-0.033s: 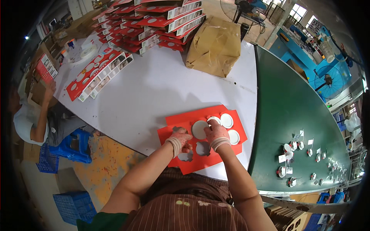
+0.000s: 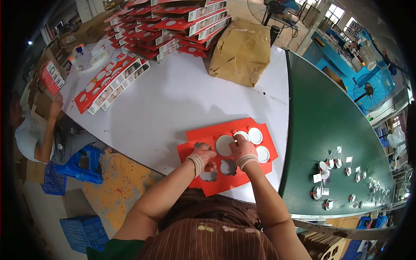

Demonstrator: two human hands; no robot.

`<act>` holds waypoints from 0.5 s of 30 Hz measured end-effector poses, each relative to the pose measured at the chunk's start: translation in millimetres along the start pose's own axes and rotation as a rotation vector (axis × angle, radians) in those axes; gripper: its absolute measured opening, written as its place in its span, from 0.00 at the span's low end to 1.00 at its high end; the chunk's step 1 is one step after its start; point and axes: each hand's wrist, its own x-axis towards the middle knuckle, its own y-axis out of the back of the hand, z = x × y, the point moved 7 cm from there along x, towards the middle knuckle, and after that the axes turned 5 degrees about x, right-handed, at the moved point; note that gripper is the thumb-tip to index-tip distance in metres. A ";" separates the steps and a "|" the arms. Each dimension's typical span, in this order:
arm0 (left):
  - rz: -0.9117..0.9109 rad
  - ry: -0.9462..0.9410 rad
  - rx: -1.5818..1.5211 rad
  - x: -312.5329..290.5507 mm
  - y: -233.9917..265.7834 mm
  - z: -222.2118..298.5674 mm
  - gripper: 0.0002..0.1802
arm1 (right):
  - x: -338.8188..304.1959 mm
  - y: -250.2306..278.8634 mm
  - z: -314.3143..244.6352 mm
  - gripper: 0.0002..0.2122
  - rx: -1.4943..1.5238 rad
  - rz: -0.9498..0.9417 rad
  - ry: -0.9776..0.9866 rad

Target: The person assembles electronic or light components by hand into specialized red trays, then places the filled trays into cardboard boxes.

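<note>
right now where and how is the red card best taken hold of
Probably grip the red card by its left and right edges, coming in from both sides: it lies flat and wide on the white table, with white discs toward its right end.

I wear thin, reddish-and-white gloves (image 2: 244, 151) with pale, banded cuffs (image 2: 197, 165), a green sleeve (image 2: 116, 250) at my left, and a brown apron (image 2: 195, 247) with fine light pinstripes and small pale motifs (image 2: 205, 228).
</note>
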 end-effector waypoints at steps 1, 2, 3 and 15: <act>-0.003 0.001 0.003 -0.5 -2.0 0.2 0.12 | 3.8 -4.1 8.7 0.17 0.089 0.017 -0.002; -0.010 0.003 0.019 -0.7 -4.7 0.7 0.12 | 7.1 -7.3 17.0 0.17 0.177 0.033 -0.002; -0.013 0.004 0.033 -1.7 -5.8 0.6 0.11 | 8.8 -10.7 22.2 0.17 0.178 0.032 -0.003; -0.043 0.060 -0.006 7.5 -4.6 -20.4 0.14 | -0.1 -13.9 13.1 0.13 -0.164 -0.095 0.047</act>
